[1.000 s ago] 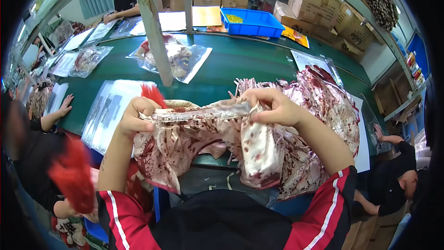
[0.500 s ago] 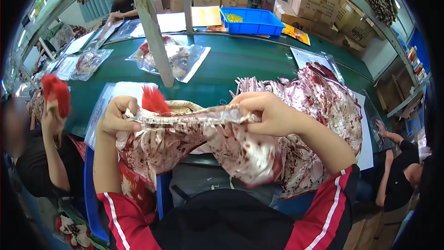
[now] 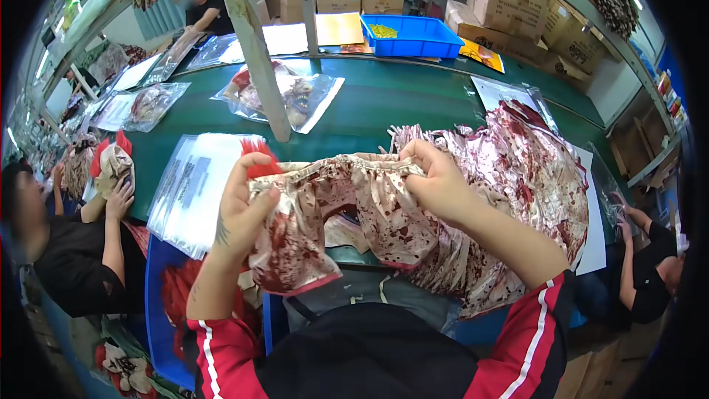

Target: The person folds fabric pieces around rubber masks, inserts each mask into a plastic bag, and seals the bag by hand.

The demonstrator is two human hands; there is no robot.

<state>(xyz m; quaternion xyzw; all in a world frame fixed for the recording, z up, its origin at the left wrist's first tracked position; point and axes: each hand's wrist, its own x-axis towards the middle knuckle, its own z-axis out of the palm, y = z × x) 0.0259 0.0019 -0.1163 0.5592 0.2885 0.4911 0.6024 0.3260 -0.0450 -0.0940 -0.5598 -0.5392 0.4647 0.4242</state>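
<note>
A cream garment [image 3: 391, 225] with dark red spatters and a gathered waistband hangs between my two hands. My left hand [image 3: 249, 196] pinches one end of the band, my right hand [image 3: 439, 181] the other. Red hair [image 3: 258, 157] shows just behind my left hand, its lower part hidden by the garment. Close to my right hand lies a large heap of similar spattered cloth [image 3: 528, 192] with stringy ends. Left of my left hand are printed sheets in clear bags [image 3: 193, 192].
Beyond the post [image 3: 258, 52] lies a bagged mask [image 3: 295, 96] on the green table [image 3: 384, 100]. A blue tray [image 3: 413, 37] holds small yellow-green items. Blue bin [image 3: 162, 318] at lower left. Co-workers sit left [image 3: 88, 258] and right [image 3: 650, 273]; another is at the back.
The garment has swung from bunched to hanging with two leg-like parts apart. My left hand has shifted right and its fingers point up. The left co-worker's red-haired piece is lowered into both hands.
</note>
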